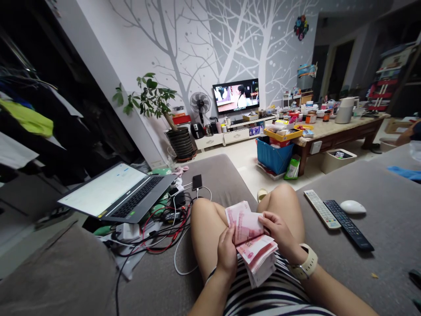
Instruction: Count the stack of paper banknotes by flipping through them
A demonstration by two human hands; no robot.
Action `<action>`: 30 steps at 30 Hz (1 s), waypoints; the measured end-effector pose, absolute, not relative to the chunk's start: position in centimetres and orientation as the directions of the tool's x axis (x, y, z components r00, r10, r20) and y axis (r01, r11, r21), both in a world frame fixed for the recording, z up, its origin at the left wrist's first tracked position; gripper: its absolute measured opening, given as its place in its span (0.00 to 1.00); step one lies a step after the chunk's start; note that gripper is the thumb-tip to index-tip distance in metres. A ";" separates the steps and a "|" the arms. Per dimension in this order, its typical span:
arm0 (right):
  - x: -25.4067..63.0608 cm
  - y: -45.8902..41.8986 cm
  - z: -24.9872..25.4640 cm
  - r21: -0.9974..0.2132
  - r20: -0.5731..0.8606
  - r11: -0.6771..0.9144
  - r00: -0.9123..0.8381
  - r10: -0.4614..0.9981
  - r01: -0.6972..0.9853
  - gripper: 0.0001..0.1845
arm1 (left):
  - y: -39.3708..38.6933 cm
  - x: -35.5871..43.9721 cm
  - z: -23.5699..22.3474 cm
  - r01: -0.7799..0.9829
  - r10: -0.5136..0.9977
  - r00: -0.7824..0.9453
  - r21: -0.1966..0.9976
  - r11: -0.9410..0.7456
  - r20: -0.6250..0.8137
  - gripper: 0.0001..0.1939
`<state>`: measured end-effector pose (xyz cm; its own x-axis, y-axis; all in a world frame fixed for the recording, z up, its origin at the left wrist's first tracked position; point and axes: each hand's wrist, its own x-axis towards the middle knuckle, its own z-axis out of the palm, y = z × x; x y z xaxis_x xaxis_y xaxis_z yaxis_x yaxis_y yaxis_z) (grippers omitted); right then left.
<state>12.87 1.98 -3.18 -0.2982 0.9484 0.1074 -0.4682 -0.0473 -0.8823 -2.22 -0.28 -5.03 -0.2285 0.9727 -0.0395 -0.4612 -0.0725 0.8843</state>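
A thick stack of red-pink 100 banknotes (259, 256) is folded over above my lap, its lower ends fanned out. My left hand (227, 251) grips the stack at its left side, with the thumb near the fold. At the upper right, my right hand (274, 227) pinches the edge of a raised banknote (250, 223) between thumb and fingers. Another banknote end (236, 210) sticks up behind it. A pale watch (305, 262) is on my right wrist. My striped clothing (289, 287) lies under the stack.
To the left, an open laptop (131, 197) stands beside tangled cables (167, 224) and a phone (197, 181). Two remotes (322, 209) and a white mouse (353, 207) lie on the sofa at right. Beyond are a blue bin (274, 156) and a cluttered table (329, 127).
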 end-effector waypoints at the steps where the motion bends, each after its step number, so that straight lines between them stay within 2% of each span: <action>1: 12.9 2.0 -3.2 -0.881 0.109 -0.048 -0.302 0.947 -0.470 0.20 | -0.2 -2.2 -5.1 -0.454 0.972 -0.231 0.888 -0.073 -0.039 0.16; 19: 12.8 2.0 -3.4 -0.878 0.123 -0.038 -0.302 0.945 -0.478 0.19 | -0.4 -2.0 -4.5 -0.500 0.978 -0.197 0.865 -0.040 -0.068 0.17; 30: 12.9 2.4 -3.0 -0.926 0.132 0.041 -0.219 0.967 -0.376 0.18 | -1.4 -1.3 -2.8 -0.582 0.999 0.002 0.812 0.032 -0.037 0.17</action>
